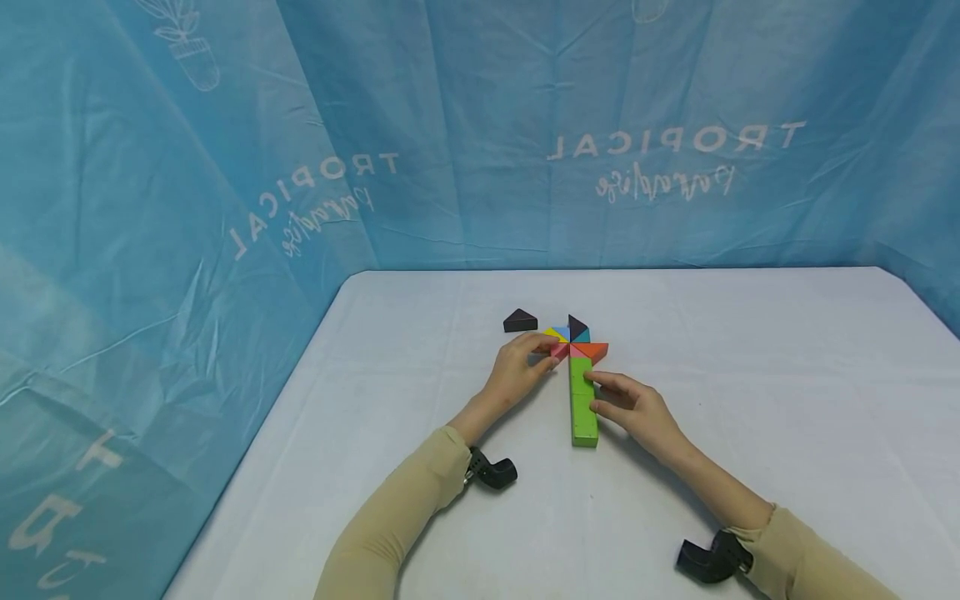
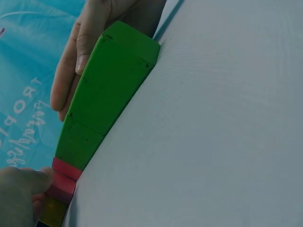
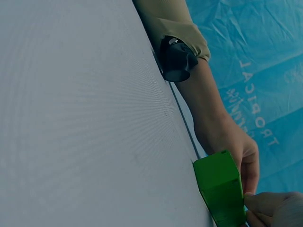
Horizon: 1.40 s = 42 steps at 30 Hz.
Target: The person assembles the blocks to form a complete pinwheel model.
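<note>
Small colored triangular blocks lie together as a pinwheel, with yellow, blue, black, orange [image 1: 595, 352] and pink pieces. Below it, two green blocks [image 1: 583, 417] form a straight stem. My left hand [image 1: 521, 367] pinches a pink triangular block [image 1: 559, 352] at the pinwheel's left side, thumb and forefinger at its edges. In the left wrist view, the thumb lies against that pink block [image 2: 62, 187]. My right hand [image 1: 637, 412] touches the right side of the green stem with its fingertips, its fingers loosely bent and not wrapped round it.
A loose black triangular block [image 1: 520, 322] lies left of the pinwheel, behind the left hand. White cloth covers the table [image 1: 750, 375]. Blue printed curtains [image 1: 480, 167] stand along the back and left edges. Each wrist wears a black camera [image 1: 495, 472].
</note>
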Each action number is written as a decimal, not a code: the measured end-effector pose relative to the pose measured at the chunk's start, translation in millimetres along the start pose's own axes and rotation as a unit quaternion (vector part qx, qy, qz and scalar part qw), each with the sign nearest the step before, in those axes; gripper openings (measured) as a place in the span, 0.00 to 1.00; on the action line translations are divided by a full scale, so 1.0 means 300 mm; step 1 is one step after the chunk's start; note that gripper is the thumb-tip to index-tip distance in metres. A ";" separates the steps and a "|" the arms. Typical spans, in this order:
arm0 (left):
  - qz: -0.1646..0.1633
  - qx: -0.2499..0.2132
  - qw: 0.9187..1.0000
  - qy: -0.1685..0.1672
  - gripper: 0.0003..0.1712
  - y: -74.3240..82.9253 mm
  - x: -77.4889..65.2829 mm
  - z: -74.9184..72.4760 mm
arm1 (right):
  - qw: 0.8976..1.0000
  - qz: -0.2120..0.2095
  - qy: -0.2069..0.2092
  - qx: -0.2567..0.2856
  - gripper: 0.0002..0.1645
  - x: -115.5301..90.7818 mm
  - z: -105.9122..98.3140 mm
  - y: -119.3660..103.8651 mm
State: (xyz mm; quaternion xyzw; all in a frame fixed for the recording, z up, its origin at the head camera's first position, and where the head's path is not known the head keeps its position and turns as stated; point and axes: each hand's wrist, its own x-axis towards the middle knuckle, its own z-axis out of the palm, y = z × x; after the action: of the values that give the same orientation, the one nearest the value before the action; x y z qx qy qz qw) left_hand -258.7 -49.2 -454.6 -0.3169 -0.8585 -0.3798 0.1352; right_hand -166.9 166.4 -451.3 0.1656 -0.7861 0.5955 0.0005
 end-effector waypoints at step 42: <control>-0.136 -0.050 0.986 0.084 0.22 -0.124 0.102 -0.085 | 1.000 0.009 -0.001 -0.008 0.27 0.003 -0.007 0.006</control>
State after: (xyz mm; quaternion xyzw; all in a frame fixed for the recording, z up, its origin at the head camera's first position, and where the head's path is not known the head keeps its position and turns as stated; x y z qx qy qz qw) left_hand -306.4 -73.5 -443.9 -0.1706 -0.8591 -0.4623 0.1381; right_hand -168.6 168.5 -452.3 0.1590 -0.7922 0.5892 -0.0049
